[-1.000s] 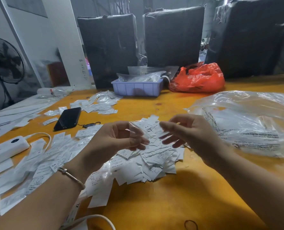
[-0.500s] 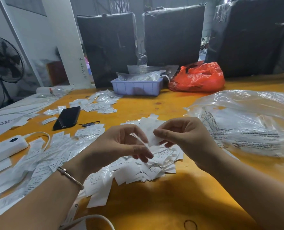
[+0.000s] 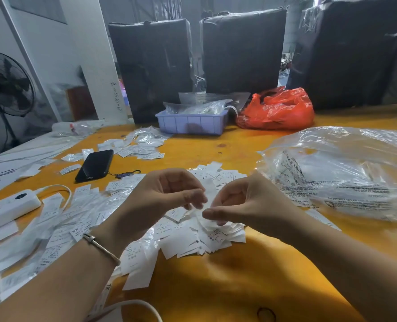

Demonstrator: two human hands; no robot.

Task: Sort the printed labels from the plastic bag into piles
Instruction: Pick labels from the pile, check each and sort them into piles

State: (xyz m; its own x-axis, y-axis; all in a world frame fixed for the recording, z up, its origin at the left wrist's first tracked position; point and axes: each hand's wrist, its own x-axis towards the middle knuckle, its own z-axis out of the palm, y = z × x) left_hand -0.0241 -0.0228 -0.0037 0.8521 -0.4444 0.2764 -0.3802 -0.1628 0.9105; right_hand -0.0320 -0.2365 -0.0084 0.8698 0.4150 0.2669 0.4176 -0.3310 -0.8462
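Left hand (image 3: 160,196): fingers pinch a label (image 3: 210,194) | Right hand (image 3: 246,203): fingers pinch same label | Label pile (image 3: 192,238) beneath on tabletop (image 3: 227,275) | Plastic bag (image 3: 346,173) at right.

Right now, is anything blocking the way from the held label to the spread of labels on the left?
Nothing visible. Both hands, left hand and right hand, pinch the label above the central heap; the left spread lies open beside it.

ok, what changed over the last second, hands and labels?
The left hand and right hand closed the gap between them and dropped closer to the central label pile. Both now pinch the same white label between their fingertips; a second ago the right hand's fingers were spread and off it. The clear plastic bag, phone and side piles stayed put.
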